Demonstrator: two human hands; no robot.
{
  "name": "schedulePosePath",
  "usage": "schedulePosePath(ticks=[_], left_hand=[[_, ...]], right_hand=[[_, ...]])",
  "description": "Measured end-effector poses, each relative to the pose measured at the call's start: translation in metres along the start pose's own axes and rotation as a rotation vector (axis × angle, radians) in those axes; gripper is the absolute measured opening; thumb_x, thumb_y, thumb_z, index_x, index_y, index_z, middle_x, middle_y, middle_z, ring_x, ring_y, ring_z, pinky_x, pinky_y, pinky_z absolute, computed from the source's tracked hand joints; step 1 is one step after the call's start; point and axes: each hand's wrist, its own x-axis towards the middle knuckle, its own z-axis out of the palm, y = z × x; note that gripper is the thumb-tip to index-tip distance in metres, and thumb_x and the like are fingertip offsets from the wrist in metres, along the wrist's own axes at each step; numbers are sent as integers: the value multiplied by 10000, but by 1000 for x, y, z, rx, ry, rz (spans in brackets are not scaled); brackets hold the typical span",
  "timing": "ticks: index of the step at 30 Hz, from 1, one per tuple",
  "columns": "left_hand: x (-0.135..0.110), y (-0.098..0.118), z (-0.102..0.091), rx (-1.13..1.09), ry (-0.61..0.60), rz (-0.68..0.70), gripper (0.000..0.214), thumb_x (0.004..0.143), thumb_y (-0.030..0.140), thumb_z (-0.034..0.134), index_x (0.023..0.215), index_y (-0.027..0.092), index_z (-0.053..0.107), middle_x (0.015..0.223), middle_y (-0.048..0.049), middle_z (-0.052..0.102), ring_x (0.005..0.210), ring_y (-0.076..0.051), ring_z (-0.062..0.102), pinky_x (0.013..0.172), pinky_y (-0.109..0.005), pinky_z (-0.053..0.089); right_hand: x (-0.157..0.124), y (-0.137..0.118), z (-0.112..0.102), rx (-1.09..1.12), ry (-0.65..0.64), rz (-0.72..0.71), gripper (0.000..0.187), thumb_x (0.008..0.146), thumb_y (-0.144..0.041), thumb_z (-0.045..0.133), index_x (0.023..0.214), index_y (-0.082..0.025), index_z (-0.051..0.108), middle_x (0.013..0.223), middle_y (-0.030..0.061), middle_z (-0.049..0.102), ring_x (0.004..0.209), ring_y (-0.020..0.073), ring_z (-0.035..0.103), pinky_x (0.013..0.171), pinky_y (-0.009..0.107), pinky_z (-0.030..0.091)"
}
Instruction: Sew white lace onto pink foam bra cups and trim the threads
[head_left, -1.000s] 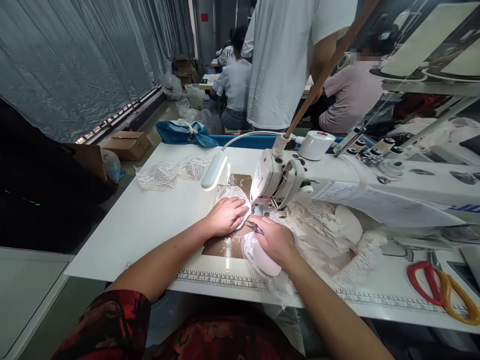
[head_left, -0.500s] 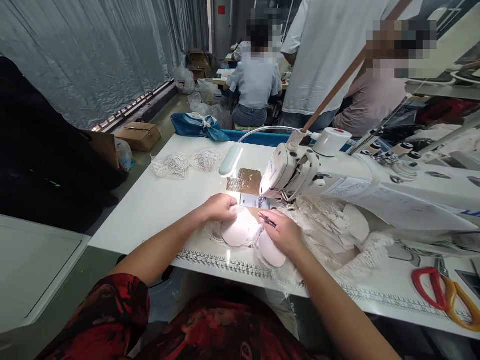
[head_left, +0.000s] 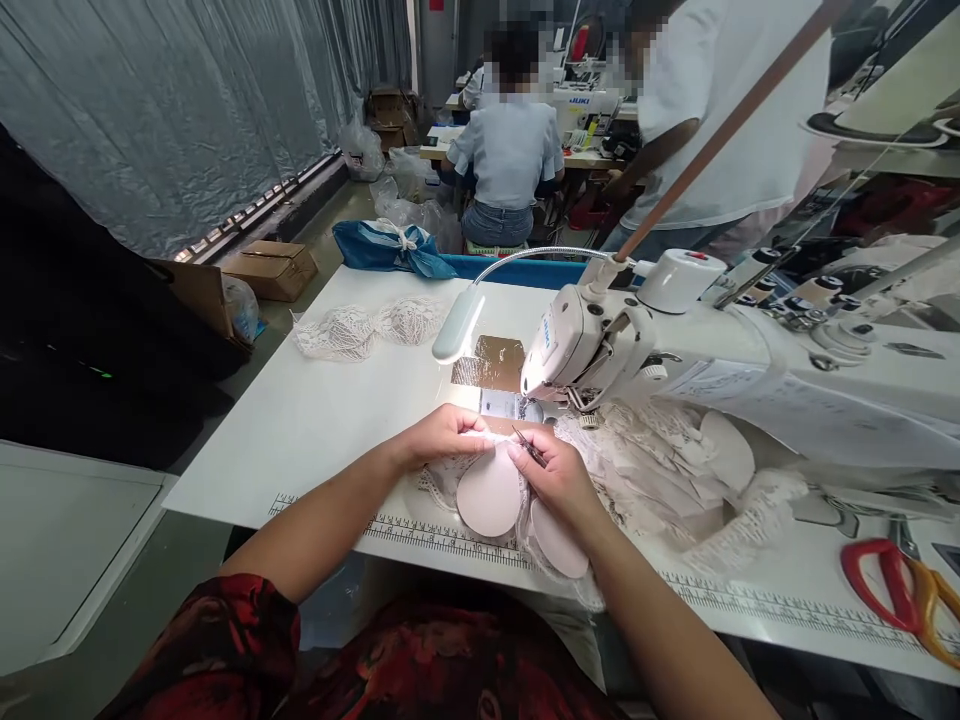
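My left hand [head_left: 437, 434] pinches the top edge of a white lace bra piece [head_left: 491, 492] whose pale foam cup faces me, just in front of the sewing machine head [head_left: 577, 345]. My right hand [head_left: 553, 474] grips the same piece from the right and holds a small pair of thread snips [head_left: 529, 448] between its fingers. A second foam cup [head_left: 561, 540] lies under my right wrist. The piece is lifted slightly off the white table [head_left: 300, 420].
A heap of white lace pieces and cups [head_left: 675, 470] lies right of the needle. More lace [head_left: 360, 328] rests at the far left of the table. Red and orange scissors [head_left: 900, 590] lie at the right. The gooseneck lamp [head_left: 457, 325] shines down. People work behind.
Both hands drew the lace piece back from under the needle toward me and turned it over, so the foam cup now faces up. The snips stayed in my right hand.
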Motion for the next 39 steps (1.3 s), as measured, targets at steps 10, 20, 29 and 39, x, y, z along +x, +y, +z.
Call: schedulePosePath(ticks=[10, 20, 29, 39], left_hand=[[-3, 4, -2, -114, 4, -120, 291, 718, 344, 753, 868, 99, 711, 767, -42, 677, 673, -125, 601, 640, -222, 464], [-2, -1, -1, -160, 71, -91, 260, 728, 326, 754, 862, 103, 738, 752, -42, 699, 658, -116, 607, 641, -211, 469], [-5, 6, 5, -240, 37, -128, 314, 748, 291, 744, 1004, 110, 736, 904, -104, 734, 772, -153, 657, 746, -242, 508], [-6, 9, 7, -268, 39, -136, 264, 738, 297, 752, 911, 98, 741, 854, -97, 729, 746, -149, 653, 731, -244, 506]], right_hand=[[-4, -2, -3, -51, 60, -18, 262, 862, -356, 532, 1052, -217, 647, 1030, 41, 687, 895, 176, 627, 793, 287, 491], [-14, -3, -3, -405, 170, -281, 380, 919, -372, 475, 1224, -192, 613, 918, 58, 699, 844, 168, 640, 744, 266, 495], [-11, 1, 4, -467, 240, -427, 319, 899, -285, 529, 1181, -179, 632, 814, 43, 678, 761, 163, 626, 630, 257, 488], [-11, 0, 3, -485, 273, -472, 315, 882, -251, 567, 1167, -133, 629, 830, 59, 687, 791, 181, 641, 657, 273, 500]])
